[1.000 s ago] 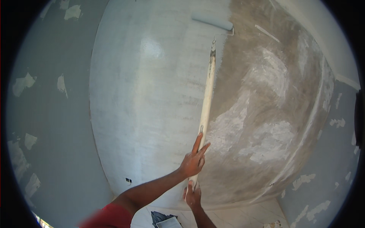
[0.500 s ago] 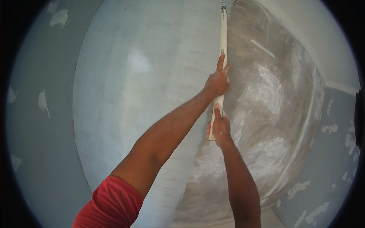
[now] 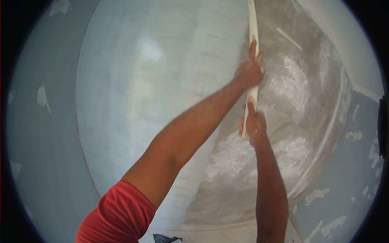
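Observation:
My left hand (image 3: 249,71) grips a long pale pole (image 3: 251,18) high up, one finger stretched along it and my arm reaching across in a red sleeve. Lower down, my right hand (image 3: 255,121) is wrapped round the pole near its bottom end, thumb upward. The pole stands almost upright and runs out of the top edge, so its far end is hidden. Behind it the wall ahead has a pale blue-grey coat (image 3: 158,97) on the left and mottled brown plaster with white patches (image 3: 293,85) on the right.
Grey-blue side walls with white patches flank me at left (image 3: 44,129) and right (image 3: 340,178). A lighter band with an edge (image 3: 332,28) runs at upper right. Low down show a pale tiled floor (image 3: 202,235) and a dark crumpled item (image 3: 164,238).
Both hands have moved up and to the right with the pole, carrying the grey roller seen earlier at its tip out of the top of view.

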`<state>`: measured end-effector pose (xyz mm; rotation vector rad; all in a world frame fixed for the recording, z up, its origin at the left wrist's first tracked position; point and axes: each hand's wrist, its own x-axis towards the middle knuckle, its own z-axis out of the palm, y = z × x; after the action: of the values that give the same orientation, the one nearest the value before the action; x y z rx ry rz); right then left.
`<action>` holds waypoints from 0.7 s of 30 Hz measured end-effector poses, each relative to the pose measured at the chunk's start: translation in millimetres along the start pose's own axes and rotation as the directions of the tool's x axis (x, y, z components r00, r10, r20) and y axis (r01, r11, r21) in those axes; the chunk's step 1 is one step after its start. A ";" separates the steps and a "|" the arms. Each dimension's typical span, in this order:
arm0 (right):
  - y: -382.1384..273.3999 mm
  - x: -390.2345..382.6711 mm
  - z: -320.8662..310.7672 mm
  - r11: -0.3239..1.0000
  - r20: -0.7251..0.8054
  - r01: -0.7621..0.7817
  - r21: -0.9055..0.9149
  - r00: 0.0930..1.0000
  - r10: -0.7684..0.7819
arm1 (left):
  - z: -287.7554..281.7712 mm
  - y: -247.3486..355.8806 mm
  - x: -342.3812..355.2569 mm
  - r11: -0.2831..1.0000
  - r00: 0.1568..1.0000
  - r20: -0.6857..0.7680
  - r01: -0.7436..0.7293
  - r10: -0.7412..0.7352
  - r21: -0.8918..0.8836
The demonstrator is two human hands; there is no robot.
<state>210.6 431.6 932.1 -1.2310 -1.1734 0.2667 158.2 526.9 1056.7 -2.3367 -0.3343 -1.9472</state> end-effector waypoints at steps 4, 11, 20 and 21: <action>105.1 -91.2 13.7 0.993 -0.019 -0.111 0.030 0.994 0.112 | 12.0 8.7 -145.1 0.987 0.997 0.047 0.065 -0.059 -0.150; 251.9 -325.4 14.7 0.952 0.052 -0.305 -0.040 0.950 0.307 | -5.5 74.2 -407.2 0.969 0.963 0.157 0.235 -0.220 -0.081; 319.8 -640.3 -35.2 0.823 0.124 -0.498 -0.272 0.830 0.544 | -46.6 204.0 -637.2 0.560 0.537 0.410 0.825 -0.738 -0.072; 309.1 -667.4 -40.6 0.765 0.129 -0.589 -0.261 0.764 0.633 | -51.3 207.8 -633.3 0.545 0.517 0.418 0.836 -0.747 -0.059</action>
<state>76.8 50.2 316.3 -1.7968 -0.9494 0.8052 48.0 241.7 462.2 -3.0457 -1.5619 -1.8837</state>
